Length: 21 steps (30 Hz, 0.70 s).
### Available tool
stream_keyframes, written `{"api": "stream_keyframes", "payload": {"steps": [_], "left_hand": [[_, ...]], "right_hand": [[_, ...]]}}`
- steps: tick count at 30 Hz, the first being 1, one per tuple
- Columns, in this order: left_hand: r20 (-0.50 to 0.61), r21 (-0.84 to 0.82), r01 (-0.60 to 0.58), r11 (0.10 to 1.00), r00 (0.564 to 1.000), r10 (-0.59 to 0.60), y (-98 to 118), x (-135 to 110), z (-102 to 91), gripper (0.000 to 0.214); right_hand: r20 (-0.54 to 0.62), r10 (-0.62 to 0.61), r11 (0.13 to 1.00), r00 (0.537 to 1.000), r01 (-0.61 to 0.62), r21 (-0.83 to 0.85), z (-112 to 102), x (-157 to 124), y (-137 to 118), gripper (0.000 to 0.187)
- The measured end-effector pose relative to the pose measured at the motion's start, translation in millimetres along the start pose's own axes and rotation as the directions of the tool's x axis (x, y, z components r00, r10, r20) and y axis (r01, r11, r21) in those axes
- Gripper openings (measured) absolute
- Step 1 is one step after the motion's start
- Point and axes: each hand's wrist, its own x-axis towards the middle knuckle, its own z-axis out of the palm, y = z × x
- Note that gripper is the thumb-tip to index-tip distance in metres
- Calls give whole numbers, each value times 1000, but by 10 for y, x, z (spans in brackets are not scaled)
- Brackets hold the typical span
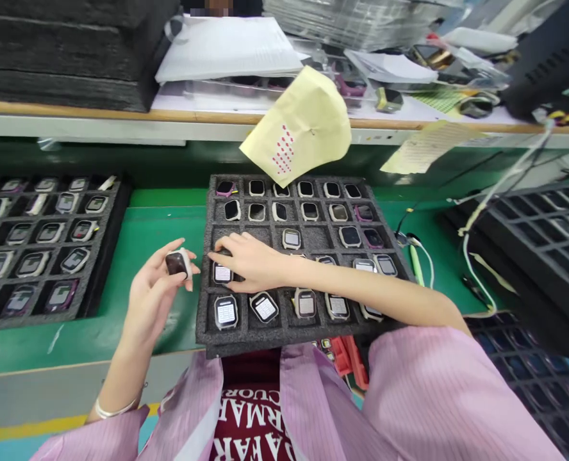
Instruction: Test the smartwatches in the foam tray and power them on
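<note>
A dark foam tray [206,320] with a grid of pockets lies in front of me, and several watch bodies sit in it. My left hand [152,291] is just left of the tray, its fingers pinched on a small dark watch body [176,262]. My right hand [250,261] reaches across the tray and rests on its left side. Its fingertips press on a watch body with a lit white screen [222,273] in the second row from the front. Two more lit-screen watch bodies [225,312] sit in the front row below that hand.
A second foam tray [99,272] of watch bodies lies at the left on the green bench [164,218]. Black plastic trays [544,237] and white cables [477,218] are at the right. A yellow paper tag [298,128] hangs above the tray. Papers and foam sheets fill the shelf behind.
</note>
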Motion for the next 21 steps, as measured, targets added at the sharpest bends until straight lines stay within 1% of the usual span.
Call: {"api": "stream_keyframes", "payload": {"steps": [1,2,3,5,7,8,10,11,13,14,15,16,17,18,19,21], "left_hand": [[-1,10,-3,1000,1000,3,1,-9,-14,48],[1,21,-3,1000,1000,3,-4,-20,-23,48],[5,34,-1,999,1000,1,-17,-33,-26,49],[18,65,2,998,1000,-3,-65,-72,-7,50],[54,117,19,993,998,-26,-129,-128,41,51],[83,154,41,987,995,-54,-160,-159,72,51],[140,237,82,968,983,-118,-210,-213,136,49],[156,271,92,958,978,-138,-224,-229,165,49],[153,304,90,949,978,-141,-229,-238,211,49],[144,309,87,947,980,-137,-221,-233,230,50],[134,311,86,947,982,-133,-209,-224,247,50],[125,315,87,945,983,-132,-194,-213,266,50],[119,322,91,942,984,-135,-180,-203,286,50],[122,333,99,938,982,-147,-169,-195,309,50],[128,345,107,933,979,-160,-163,-186,334,50],[148,369,119,922,972,-184,-173,-163,386,51]], "right_hand": [[39,2,998,999,1,-66,-2,-9,-13,59],[62,3,996,998,3,-93,-26,-45,-26,61],[70,1,997,998,4,-83,-74,-110,-35,63],[47,7,1000,999,-8,13,-231,-334,-34,58],[4,53,987,999,-53,150,-417,-676,-23,47],[-11,91,973,996,-86,214,-490,-877,-25,44],[-38,194,949,980,-178,260,-540,-1286,-70,44],[-44,251,943,967,-234,237,-502,-1469,-119,46],[-36,357,928,934,-350,127,-313,-1746,-269,49],[7,380,922,925,-380,71,-183,-1832,-360,52],[13,402,915,916,-402,24,-50,-1884,-451,59],[-13,422,906,906,-422,-19,69,-1907,-533,67],[-35,431,900,902,-432,-56,158,-1910,-596,69],[-51,430,898,902,-433,-82,207,-1905,-632,69],[-62,421,900,905,-426,-95,213,-1902,-634,68],[-81,394,913,915,-400,-75,106,-1944,-527,65]]}}
